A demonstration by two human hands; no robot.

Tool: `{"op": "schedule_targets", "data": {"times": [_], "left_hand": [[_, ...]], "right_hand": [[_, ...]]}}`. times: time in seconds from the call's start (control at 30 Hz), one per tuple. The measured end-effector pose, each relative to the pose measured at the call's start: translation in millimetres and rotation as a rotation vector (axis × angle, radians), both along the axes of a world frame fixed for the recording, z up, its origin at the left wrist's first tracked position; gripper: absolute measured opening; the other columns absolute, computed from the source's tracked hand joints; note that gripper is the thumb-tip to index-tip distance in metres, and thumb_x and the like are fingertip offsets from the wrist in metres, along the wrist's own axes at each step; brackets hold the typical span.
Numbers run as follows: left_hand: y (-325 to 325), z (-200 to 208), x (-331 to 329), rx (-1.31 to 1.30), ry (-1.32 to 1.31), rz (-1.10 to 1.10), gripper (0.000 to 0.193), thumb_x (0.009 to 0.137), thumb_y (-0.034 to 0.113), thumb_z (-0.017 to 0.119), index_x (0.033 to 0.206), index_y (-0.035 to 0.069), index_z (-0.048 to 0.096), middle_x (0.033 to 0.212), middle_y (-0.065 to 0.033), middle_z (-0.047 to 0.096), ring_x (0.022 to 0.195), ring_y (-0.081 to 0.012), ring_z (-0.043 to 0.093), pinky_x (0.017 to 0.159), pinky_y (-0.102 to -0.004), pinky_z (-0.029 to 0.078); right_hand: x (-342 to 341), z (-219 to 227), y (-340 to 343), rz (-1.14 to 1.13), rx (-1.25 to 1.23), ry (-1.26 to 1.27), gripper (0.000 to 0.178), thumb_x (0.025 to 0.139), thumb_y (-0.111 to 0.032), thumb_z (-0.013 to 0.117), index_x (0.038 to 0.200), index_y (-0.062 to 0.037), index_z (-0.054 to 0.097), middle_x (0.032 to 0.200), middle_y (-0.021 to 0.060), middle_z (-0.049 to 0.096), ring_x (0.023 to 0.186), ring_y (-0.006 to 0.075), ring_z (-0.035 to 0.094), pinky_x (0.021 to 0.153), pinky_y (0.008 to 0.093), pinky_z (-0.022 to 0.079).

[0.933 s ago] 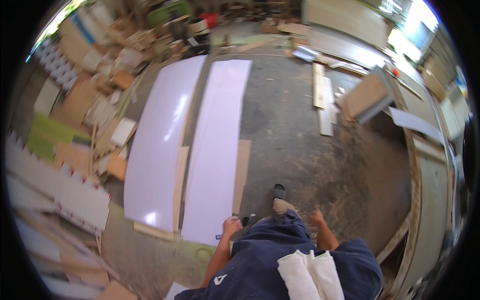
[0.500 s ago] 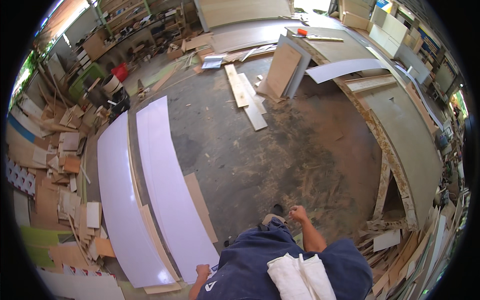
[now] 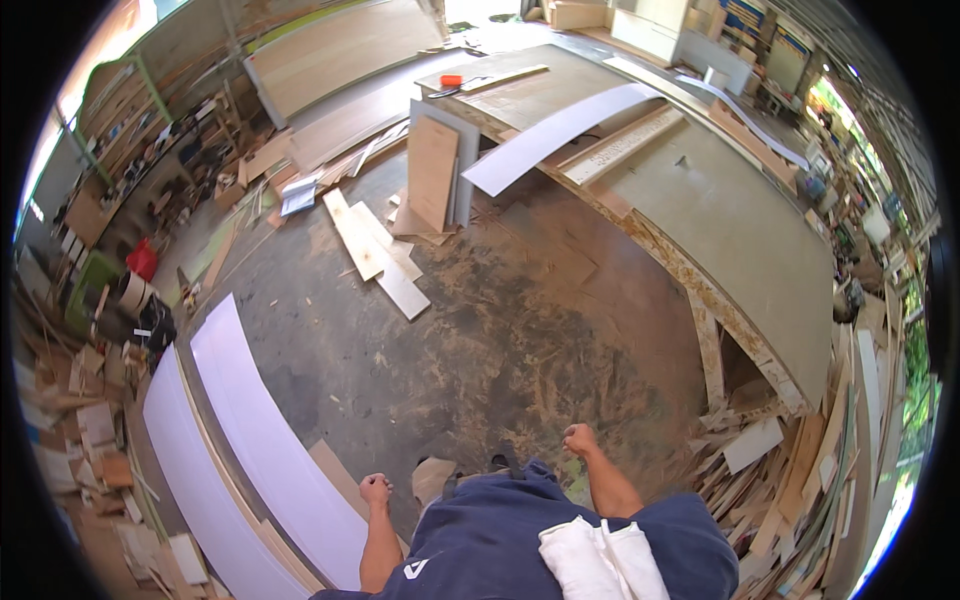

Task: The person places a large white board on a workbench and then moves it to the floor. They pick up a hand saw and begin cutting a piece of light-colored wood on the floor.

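Note:
My left hand (image 3: 376, 489) hangs low at my left side, its fingers curled in, with nothing seen in it. Closest to it is a long pale lilac-white panel (image 3: 270, 430) on the floor, with a thin brown board (image 3: 338, 475) showing beside the panel's edge. My right hand (image 3: 578, 439) is held out in front of me over the floor, also loosely closed around nothing visible. Neither hand touches the panels or the workbench (image 3: 730, 270) on the right.
A second white panel (image 3: 195, 470) lies parallel at the left. Wooden planks (image 3: 375, 245) lie on the floor, near leaning boards (image 3: 432, 175). A curved white strip (image 3: 565, 130) and an orange tool (image 3: 451, 80) rest on the bench. Offcuts (image 3: 790, 480) heap up at right.
My view has turned right, so the panels, planks and bench shift left in it. My left hand has come forward, off the white panel's near end. The right hand stays out in front.

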State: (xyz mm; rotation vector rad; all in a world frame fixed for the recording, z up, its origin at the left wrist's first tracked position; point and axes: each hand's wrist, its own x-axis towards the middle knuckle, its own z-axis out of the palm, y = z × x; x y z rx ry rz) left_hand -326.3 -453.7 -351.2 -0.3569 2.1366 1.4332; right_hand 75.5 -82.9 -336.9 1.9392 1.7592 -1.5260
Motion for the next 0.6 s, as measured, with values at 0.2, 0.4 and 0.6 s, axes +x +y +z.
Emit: {"op": "schedule_targets", "data": {"times": [0.2,0.4,0.6], "left_hand": [[143,-5,-103,0.069,-0.202,0.006,0.015,0.091,0.016,0.058,0.088,0.001,0.058,0.061,-0.0103,0.057,0.051,-0.0253,0.062,0.04,-0.032,0.043],[327,-25,-205,0.101,-0.413,-0.248,0.015,0.093,0.017,0.056,0.088,0.003,0.059,0.06,-0.0106,0.058,0.052,-0.0281,0.061,0.045,-0.038,0.046],[568,-3,-284,0.292,-0.324,-0.555,0.018,0.092,0.021,0.059,0.098,0.004,0.057,0.075,-0.0113,0.062,0.065,-0.0269,0.064,0.055,-0.0401,0.051]], "right_hand": [[-30,-28,13,-0.107,0.085,0.014,0.03,0.079,-0.005,0.064,0.108,0.0015,0.07,0.092,0.0162,0.073,0.083,0.0239,0.072,0.07,0.0365,0.055],[-53,-36,17,-0.244,-0.014,-0.144,0.024,0.079,-0.011,0.064,0.1,-0.003,0.073,0.088,0.0128,0.073,0.073,0.0241,0.071,0.065,0.0366,0.055],[-109,-24,77,-0.92,-0.096,0.07,0.022,0.085,-0.004,0.058,0.103,-0.0037,0.069,0.083,0.0105,0.071,0.066,0.0227,0.071,0.057,0.0355,0.055]]}}
